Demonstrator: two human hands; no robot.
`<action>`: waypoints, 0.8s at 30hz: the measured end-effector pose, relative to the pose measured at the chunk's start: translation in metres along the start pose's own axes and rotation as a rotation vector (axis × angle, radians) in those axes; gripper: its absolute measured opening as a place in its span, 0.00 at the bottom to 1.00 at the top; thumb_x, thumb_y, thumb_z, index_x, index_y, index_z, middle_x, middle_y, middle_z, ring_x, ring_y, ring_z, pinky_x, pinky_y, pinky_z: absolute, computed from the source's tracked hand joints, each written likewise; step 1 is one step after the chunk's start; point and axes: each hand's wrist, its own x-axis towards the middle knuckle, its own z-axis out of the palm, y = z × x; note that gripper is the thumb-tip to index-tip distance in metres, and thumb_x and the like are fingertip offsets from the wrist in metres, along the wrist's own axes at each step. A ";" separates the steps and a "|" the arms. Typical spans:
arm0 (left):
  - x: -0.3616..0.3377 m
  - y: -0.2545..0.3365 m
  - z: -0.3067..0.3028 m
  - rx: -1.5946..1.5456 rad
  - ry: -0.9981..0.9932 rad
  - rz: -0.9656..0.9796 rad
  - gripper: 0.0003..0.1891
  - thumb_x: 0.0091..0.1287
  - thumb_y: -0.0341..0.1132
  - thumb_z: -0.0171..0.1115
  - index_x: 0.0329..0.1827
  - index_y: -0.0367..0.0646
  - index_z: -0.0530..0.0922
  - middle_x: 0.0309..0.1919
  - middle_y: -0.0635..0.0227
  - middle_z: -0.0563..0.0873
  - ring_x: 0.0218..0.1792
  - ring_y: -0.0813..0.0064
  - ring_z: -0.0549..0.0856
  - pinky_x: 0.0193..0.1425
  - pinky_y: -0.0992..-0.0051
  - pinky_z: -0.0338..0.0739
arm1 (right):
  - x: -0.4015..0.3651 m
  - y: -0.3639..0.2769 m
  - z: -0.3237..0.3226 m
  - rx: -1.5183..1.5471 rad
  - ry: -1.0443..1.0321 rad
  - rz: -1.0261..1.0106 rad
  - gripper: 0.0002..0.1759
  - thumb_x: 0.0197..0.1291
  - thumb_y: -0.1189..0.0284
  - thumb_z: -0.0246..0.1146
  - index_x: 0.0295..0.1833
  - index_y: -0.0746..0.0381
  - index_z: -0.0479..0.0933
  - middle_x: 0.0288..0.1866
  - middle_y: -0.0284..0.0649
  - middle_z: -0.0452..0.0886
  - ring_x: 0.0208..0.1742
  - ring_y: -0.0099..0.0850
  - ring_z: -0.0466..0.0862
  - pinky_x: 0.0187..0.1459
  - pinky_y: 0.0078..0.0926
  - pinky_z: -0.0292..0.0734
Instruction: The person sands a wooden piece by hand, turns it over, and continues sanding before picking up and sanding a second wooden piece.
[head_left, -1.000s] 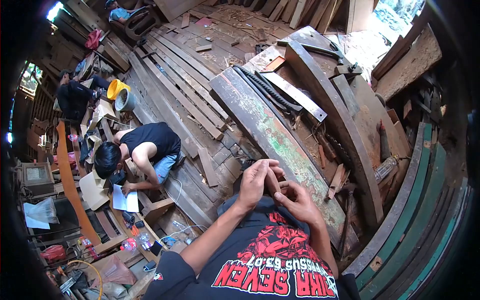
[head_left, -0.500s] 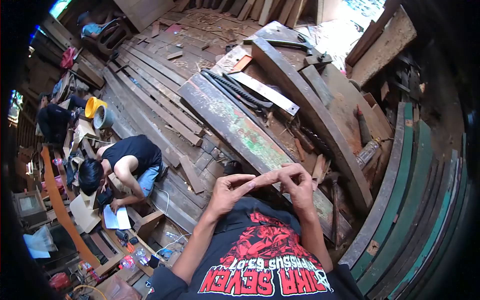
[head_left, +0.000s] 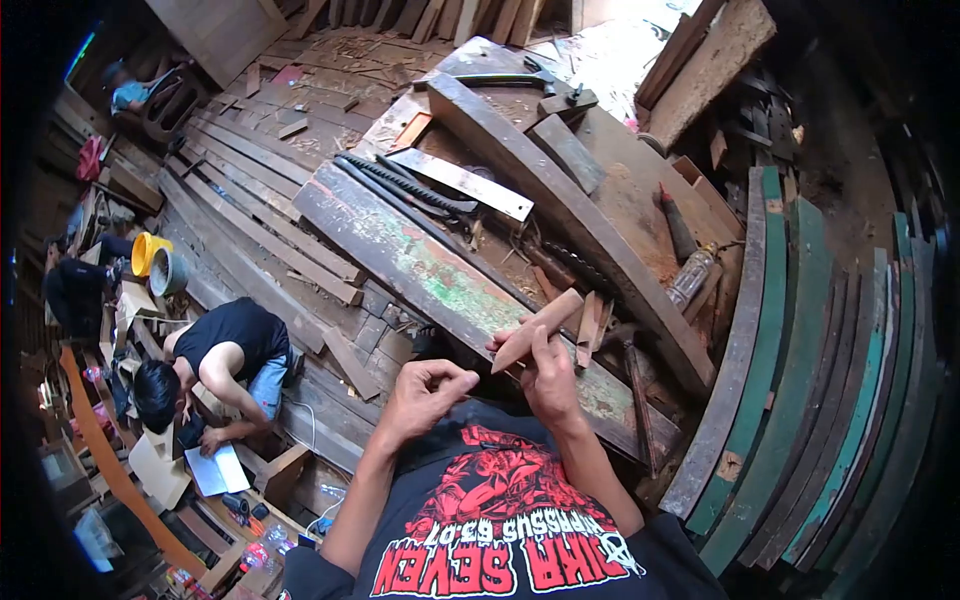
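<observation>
My right hand (head_left: 552, 385) holds a flat, pointed wooden piece (head_left: 561, 312) between thumb and fingers. Its tapered tip points down and left, and its broader end sticks out past the fingers on the right. To the left of that tip is my left hand (head_left: 425, 400), its fingers curled toward the thumb and nothing visible in them. It is apart from the wood. Both hands are in front of my shirt, at the near side of a long plank (head_left: 430, 265) with worn green paint. Loose wood offcuts (head_left: 590, 330) lie just beyond my right hand.
A handsaw (head_left: 500, 80), a white metal strip (head_left: 465, 183), a hammer (head_left: 637, 400) and a thick upright board (head_left: 590, 235) occupy the bench. Long green-edged boards (head_left: 760, 400) stand at right. A co-worker (head_left: 230, 360) bends over papers at left; two other people are farther back.
My left hand has let go of the wooden piece and drawn away to the left. In my right hand the piece has turned, showing more of its flat face. The view has shifted right.
</observation>
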 end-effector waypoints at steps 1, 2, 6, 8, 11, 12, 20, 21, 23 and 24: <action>0.000 0.002 0.004 -0.006 0.071 -0.047 0.15 0.82 0.40 0.66 0.42 0.37 0.89 0.26 0.75 0.87 0.26 0.88 0.83 0.34 0.82 0.81 | 0.003 -0.003 -0.008 -0.010 -0.026 -0.009 0.31 0.87 0.48 0.48 0.71 0.67 0.68 0.46 0.44 0.85 0.43 0.36 0.89 0.49 0.35 0.87; 0.001 0.003 0.007 -0.013 0.142 -0.094 0.17 0.83 0.42 0.64 0.40 0.37 0.88 0.24 0.76 0.85 0.24 0.89 0.81 0.33 0.81 0.81 | 0.005 -0.007 -0.014 -0.021 -0.052 -0.016 0.33 0.87 0.46 0.45 0.72 0.67 0.66 0.44 0.43 0.84 0.40 0.36 0.89 0.46 0.35 0.87; 0.019 -0.021 -0.006 -0.216 0.107 0.166 0.14 0.86 0.39 0.58 0.62 0.38 0.82 0.36 0.71 0.87 0.33 0.86 0.84 0.48 0.76 0.88 | 0.000 -0.022 -0.019 0.014 -0.075 0.126 0.39 0.85 0.38 0.37 0.68 0.63 0.70 0.33 0.35 0.74 0.24 0.23 0.73 0.25 0.24 0.69; 0.021 -0.009 -0.001 -0.137 0.068 0.197 0.20 0.87 0.42 0.55 0.71 0.37 0.76 0.48 0.65 0.88 0.48 0.78 0.87 0.58 0.71 0.87 | 0.000 -0.019 -0.018 -0.129 -0.104 0.147 0.43 0.82 0.33 0.36 0.63 0.63 0.73 0.29 0.32 0.71 0.20 0.18 0.64 0.21 0.19 0.59; 0.025 0.013 0.012 -0.189 -0.016 0.141 0.26 0.88 0.44 0.53 0.81 0.37 0.67 0.63 0.58 0.85 0.64 0.69 0.85 0.68 0.67 0.82 | -0.004 -0.010 -0.015 -0.231 -0.139 0.227 0.43 0.82 0.32 0.37 0.58 0.62 0.77 0.27 0.28 0.69 0.21 0.17 0.65 0.23 0.18 0.60; 0.028 0.017 0.016 -0.235 -0.049 0.107 0.28 0.88 0.44 0.53 0.83 0.38 0.65 0.68 0.56 0.83 0.69 0.66 0.83 0.71 0.66 0.81 | -0.004 -0.008 -0.013 -0.338 -0.189 0.220 0.42 0.82 0.32 0.37 0.57 0.61 0.77 0.27 0.27 0.69 0.22 0.17 0.64 0.23 0.19 0.60; 0.053 0.030 0.032 -0.727 0.211 0.000 0.19 0.88 0.51 0.51 0.37 0.52 0.68 0.18 0.82 0.62 0.16 0.87 0.64 0.28 0.79 0.74 | -0.023 0.022 0.017 -0.519 -0.381 0.208 0.25 0.86 0.48 0.51 0.51 0.62 0.74 0.40 0.37 0.80 0.35 0.25 0.77 0.36 0.30 0.72; 0.054 0.031 0.025 -0.758 0.200 0.017 0.18 0.88 0.51 0.52 0.38 0.52 0.69 0.18 0.83 0.63 0.16 0.88 0.64 0.25 0.80 0.69 | -0.025 0.020 0.020 -0.637 -0.377 0.117 0.26 0.86 0.49 0.51 0.51 0.64 0.73 0.40 0.41 0.82 0.36 0.29 0.80 0.38 0.35 0.74; 0.058 0.039 0.010 -0.861 0.232 0.016 0.17 0.88 0.49 0.53 0.39 0.51 0.71 0.18 0.83 0.64 0.14 0.89 0.63 0.21 0.83 0.64 | -0.028 0.006 0.032 -0.844 -0.349 0.092 0.26 0.85 0.51 0.53 0.51 0.68 0.72 0.38 0.55 0.83 0.38 0.46 0.84 0.45 0.49 0.77; 0.061 0.044 0.002 -0.928 0.275 -0.004 0.16 0.88 0.48 0.53 0.39 0.51 0.72 0.17 0.84 0.64 0.14 0.90 0.62 0.20 0.84 0.62 | -0.030 0.007 0.033 -0.887 -0.362 0.016 0.27 0.85 0.50 0.54 0.49 0.67 0.72 0.33 0.56 0.81 0.34 0.49 0.83 0.41 0.47 0.77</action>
